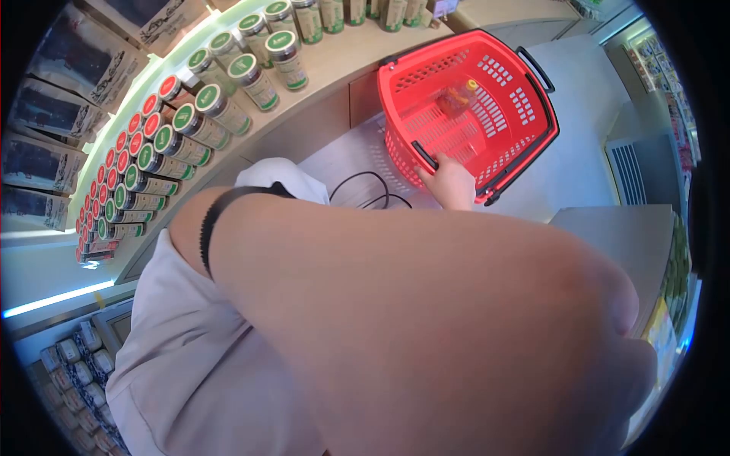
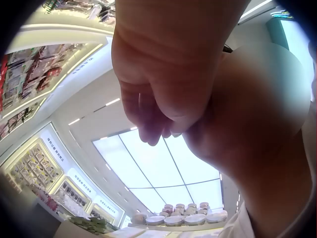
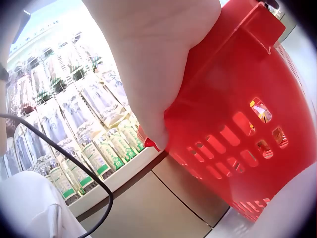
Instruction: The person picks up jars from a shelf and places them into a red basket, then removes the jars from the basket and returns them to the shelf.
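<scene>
My right hand [image 1: 450,185] grips the near rim of a red plastic shopping basket [image 1: 525,121], beside its black handle [image 1: 423,154]. In the right wrist view the heel of the hand [image 3: 156,54] lies against the basket's outer wall [image 3: 237,89]. A small pack of orange-brown food with a yellow cap [image 1: 456,100] lies inside. My left hand [image 1: 456,304] is raised close before the head camera, large and blurred, with a black strap [image 1: 209,235] round the wrist. In the left wrist view its fingers [image 2: 148,119] are curled near the person's chin, with nothing visible in them.
Rows of jars with green lids [image 1: 182,118] and red lids [image 1: 144,121] stand on a curved counter [image 1: 327,61] at left. A black cable [image 1: 365,175] loops beside the basket. A grey cabinet [image 1: 616,228] is at right.
</scene>
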`<state>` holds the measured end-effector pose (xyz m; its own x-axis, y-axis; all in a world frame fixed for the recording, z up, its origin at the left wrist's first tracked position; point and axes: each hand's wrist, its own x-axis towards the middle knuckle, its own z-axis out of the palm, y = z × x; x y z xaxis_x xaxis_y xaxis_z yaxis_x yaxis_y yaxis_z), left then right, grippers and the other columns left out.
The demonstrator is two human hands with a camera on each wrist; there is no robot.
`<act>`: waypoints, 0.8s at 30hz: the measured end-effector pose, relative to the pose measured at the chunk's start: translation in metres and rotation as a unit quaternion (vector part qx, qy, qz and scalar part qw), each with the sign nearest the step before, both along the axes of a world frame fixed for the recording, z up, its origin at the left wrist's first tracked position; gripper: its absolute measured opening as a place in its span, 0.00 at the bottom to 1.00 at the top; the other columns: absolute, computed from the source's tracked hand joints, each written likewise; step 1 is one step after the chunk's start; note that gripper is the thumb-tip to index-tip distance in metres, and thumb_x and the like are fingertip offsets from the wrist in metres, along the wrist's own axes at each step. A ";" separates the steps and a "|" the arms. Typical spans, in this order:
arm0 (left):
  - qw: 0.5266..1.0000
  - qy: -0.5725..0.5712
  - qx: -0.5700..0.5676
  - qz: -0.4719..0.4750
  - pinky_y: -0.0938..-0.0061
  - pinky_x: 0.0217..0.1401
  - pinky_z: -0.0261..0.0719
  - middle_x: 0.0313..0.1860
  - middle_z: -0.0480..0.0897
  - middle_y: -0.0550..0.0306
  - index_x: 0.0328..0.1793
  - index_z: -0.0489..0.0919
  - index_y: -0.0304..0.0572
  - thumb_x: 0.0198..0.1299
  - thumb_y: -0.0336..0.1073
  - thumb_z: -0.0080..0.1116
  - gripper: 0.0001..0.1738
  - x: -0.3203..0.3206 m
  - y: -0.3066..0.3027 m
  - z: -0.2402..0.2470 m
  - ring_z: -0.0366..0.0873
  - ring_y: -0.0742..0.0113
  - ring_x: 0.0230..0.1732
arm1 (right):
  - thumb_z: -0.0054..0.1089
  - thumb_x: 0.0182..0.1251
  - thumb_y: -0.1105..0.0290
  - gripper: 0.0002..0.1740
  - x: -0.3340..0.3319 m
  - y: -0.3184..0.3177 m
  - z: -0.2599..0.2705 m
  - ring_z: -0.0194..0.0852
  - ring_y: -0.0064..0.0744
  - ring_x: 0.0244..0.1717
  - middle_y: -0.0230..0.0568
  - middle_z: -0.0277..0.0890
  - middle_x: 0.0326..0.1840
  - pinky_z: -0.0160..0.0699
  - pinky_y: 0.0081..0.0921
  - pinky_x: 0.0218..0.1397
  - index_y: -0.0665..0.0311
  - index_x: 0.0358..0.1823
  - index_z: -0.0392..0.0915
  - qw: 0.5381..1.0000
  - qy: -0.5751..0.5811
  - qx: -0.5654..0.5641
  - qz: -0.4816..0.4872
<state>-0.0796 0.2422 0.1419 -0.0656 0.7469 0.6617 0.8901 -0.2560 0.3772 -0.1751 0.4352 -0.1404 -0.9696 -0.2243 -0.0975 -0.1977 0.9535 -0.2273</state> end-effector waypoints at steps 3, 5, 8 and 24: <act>1.000 0.002 0.004 0.004 0.61 0.42 0.76 0.48 0.80 0.49 0.53 0.77 0.36 0.63 0.39 0.53 0.17 0.007 0.003 0.003 0.80 0.56 0.43 | 0.68 0.52 0.49 0.26 0.002 0.005 0.002 0.84 0.51 0.44 0.50 0.84 0.38 0.82 0.46 0.46 0.60 0.47 0.83 1.000 0.000 -0.004 -0.010; 1.000 0.008 0.004 0.012 0.61 0.43 0.75 0.49 0.80 0.48 0.55 0.77 0.36 0.64 0.40 0.52 0.18 0.012 0.005 0.006 0.80 0.56 0.43 | 0.69 0.51 0.49 0.26 0.003 0.011 0.000 0.84 0.50 0.44 0.49 0.85 0.38 0.82 0.45 0.46 0.60 0.46 0.83 1.000 0.012 -0.020 -0.019; 1.000 0.019 0.007 0.014 0.61 0.44 0.75 0.50 0.80 0.47 0.56 0.77 0.36 0.66 0.41 0.51 0.19 0.014 0.002 0.005 0.80 0.56 0.43 | 0.69 0.48 0.48 0.27 0.005 0.024 0.000 0.85 0.49 0.45 0.48 0.85 0.39 0.83 0.43 0.48 0.60 0.45 0.84 0.999 -0.013 -0.003 -0.045; 0.939 0.013 0.224 0.259 0.57 0.55 0.71 0.60 0.78 0.38 0.67 0.72 0.32 0.73 0.50 0.44 0.29 -0.001 -0.165 0.014 0.78 0.52 0.50 | 0.74 0.38 0.44 0.32 0.001 0.075 -0.033 0.84 0.45 0.45 0.50 0.85 0.39 0.81 0.40 0.51 0.58 0.43 0.88 0.998 0.011 -0.013 -0.062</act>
